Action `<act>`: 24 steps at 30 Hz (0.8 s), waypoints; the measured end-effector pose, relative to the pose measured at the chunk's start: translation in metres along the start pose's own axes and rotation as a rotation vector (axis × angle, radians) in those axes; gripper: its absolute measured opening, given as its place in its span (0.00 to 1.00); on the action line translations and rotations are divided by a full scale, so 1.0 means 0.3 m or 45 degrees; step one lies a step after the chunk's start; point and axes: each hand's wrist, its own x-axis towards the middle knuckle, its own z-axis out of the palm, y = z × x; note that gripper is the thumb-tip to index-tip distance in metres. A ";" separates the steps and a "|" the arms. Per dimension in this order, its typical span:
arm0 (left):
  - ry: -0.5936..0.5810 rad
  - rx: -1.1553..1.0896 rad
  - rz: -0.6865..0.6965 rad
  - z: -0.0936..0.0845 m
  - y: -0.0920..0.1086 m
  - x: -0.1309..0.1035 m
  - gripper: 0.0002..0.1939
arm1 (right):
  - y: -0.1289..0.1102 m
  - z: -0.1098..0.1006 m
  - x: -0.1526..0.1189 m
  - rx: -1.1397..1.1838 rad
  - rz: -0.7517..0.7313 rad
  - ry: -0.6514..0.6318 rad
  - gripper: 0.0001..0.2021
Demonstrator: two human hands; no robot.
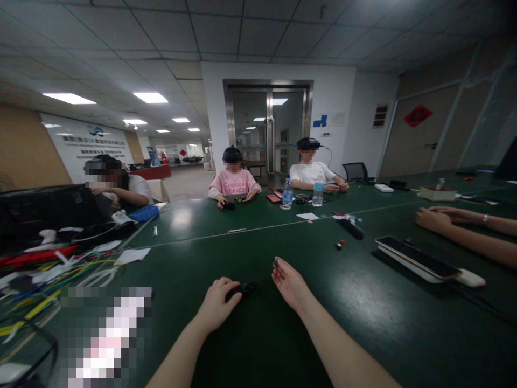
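On the dark green table [250, 345], my left hand [220, 303] grips a black object [246, 288] whose far end pokes out to the right of the fingers. What that object is cannot be made out. To its right, my right hand [287, 283] is turned partly palm up, with thumb and fingertips pinched on a small dark piece [276, 263]. A gap of bare table separates the two hands.
Cables [72, 275] and papers [133, 255] crowd the left. A phone on a white box [418, 258] lies right, near another person's hands [438, 218]. Small red-and-white bits [339, 245], a black item [350, 228] and bottles [318, 193] stand farther back. Three people sit opposite.
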 end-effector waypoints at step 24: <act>-0.028 -0.020 -0.010 -0.004 0.004 -0.002 0.25 | -0.002 -0.010 0.000 -0.018 0.015 -0.031 0.11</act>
